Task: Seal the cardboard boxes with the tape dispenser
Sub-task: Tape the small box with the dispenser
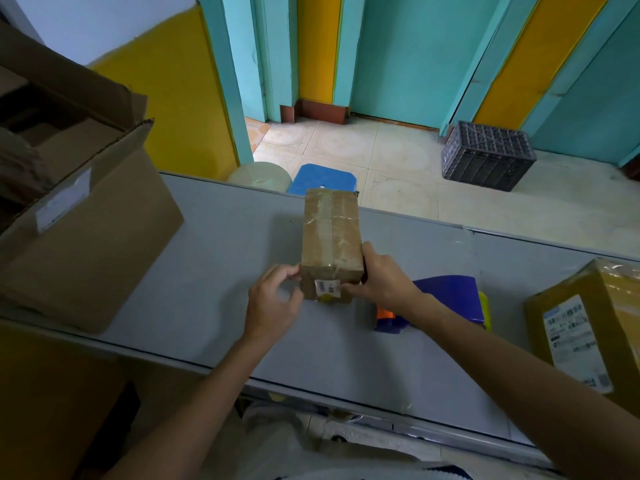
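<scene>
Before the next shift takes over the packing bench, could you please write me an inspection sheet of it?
Surface: grey table.
Job's things: small taped box at centre; blue tape dispenser lying to its right; labelled box at right edge.
Clutter: large open carton at left.
Grips: right grip holds small taped box at near-right corner; left grip pinches its near-left edge.
Cables: nothing seen.
Surroundings: tiled floor, dark crate, blue stool.

Small taped box [330, 237] is stood on the grey table [221, 265] and held at its near end. The near-left corner is pinched by the left hand [273, 303], the near-right edge gripped by the right hand [384, 278]. Blue tape dispenser [450, 299] is laid just beside the right wrist, untouched. Large open carton [86, 237] is seen at left, labelled parcel [588, 327] at right.
</scene>
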The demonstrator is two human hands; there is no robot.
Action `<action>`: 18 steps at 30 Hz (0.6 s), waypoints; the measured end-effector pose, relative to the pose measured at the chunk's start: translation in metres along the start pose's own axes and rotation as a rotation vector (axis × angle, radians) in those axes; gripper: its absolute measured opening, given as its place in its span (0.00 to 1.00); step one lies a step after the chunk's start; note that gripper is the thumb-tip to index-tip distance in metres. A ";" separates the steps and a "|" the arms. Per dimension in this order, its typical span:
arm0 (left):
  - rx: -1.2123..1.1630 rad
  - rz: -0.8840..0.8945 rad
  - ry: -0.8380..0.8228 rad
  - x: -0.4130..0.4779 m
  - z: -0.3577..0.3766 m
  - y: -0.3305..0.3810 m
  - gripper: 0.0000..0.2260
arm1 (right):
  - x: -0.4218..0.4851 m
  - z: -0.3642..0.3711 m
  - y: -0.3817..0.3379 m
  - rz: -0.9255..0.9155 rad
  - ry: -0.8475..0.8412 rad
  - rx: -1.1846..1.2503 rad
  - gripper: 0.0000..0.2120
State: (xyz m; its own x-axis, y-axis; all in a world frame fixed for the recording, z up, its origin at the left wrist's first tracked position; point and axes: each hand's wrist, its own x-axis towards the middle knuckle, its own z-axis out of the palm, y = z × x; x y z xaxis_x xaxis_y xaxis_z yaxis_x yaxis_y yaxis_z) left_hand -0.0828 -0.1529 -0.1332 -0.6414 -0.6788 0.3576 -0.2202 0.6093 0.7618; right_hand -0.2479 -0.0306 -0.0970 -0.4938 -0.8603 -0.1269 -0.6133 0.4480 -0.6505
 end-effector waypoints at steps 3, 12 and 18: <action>-0.077 0.013 -0.055 0.009 -0.010 -0.005 0.10 | 0.001 0.005 0.007 0.052 -0.047 0.014 0.31; -0.019 0.115 -0.048 0.020 -0.010 -0.003 0.08 | 0.001 -0.020 -0.010 0.083 -0.173 0.051 0.32; 0.048 0.137 -0.032 0.016 0.001 -0.008 0.11 | 0.002 0.006 -0.007 0.061 0.048 0.001 0.32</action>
State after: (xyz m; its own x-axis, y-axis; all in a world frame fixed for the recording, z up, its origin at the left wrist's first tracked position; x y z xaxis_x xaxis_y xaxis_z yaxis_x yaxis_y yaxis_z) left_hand -0.0921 -0.1682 -0.1339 -0.6906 -0.5748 0.4389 -0.1628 0.7149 0.6801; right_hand -0.2416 -0.0370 -0.0973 -0.5596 -0.8185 -0.1301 -0.5805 0.4991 -0.6434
